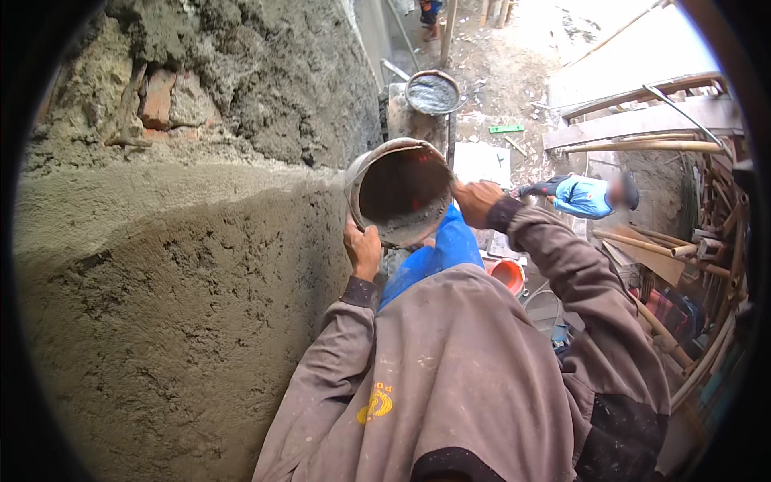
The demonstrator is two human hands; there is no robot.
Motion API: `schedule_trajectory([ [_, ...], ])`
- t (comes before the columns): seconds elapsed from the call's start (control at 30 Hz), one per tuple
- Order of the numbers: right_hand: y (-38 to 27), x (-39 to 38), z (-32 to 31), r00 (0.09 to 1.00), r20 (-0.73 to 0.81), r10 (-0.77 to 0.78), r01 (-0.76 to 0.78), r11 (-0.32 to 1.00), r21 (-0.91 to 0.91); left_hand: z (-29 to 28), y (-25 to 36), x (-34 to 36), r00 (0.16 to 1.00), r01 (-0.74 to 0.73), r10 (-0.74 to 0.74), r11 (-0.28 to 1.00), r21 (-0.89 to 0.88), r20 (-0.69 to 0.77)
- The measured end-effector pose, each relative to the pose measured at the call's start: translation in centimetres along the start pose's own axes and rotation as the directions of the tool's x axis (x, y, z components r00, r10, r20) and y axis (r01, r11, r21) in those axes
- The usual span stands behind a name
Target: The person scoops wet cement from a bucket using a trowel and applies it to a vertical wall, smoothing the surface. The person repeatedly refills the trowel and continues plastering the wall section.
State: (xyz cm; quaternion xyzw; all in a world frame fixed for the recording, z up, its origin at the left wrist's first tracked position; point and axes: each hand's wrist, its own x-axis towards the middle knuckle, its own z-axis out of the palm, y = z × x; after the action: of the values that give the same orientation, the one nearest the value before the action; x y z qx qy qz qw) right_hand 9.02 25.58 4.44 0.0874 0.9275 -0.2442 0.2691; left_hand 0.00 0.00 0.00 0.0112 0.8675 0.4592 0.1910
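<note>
A mortar-smeared bucket (404, 189) is tilted with its dark mouth toward me, beside the plastered wall (161, 305). Grey residue lines its lower inside. My left hand (360, 245) grips the bucket's lower left side, thumb outside. My right hand (482, 201) is closed at the bucket's right rim; what its fingers grip is hidden. My legs in blue trousers (426, 265) show under the bucket. Rough render with exposed red brick (159, 100) covers the upper wall, above a smoother band.
Down below are a basin of grey mix (432, 94), an orange bucket (506, 277) and a green level (506, 128). A co-worker in light blue (580, 195) is at the right, near bamboo poles (666, 241) and timber boards (642, 116). Another person's leg (430, 24) shows at the top.
</note>
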Motion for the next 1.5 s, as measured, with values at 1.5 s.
schedule_trajectory([
  [1.5,-14.4,-4.8,-19.7,0.886,-0.269,-0.377,0.072,0.687,-0.723,-8.1,19.6,5.0,0.916,-0.05,0.292,0.765,-0.642,0.277],
])
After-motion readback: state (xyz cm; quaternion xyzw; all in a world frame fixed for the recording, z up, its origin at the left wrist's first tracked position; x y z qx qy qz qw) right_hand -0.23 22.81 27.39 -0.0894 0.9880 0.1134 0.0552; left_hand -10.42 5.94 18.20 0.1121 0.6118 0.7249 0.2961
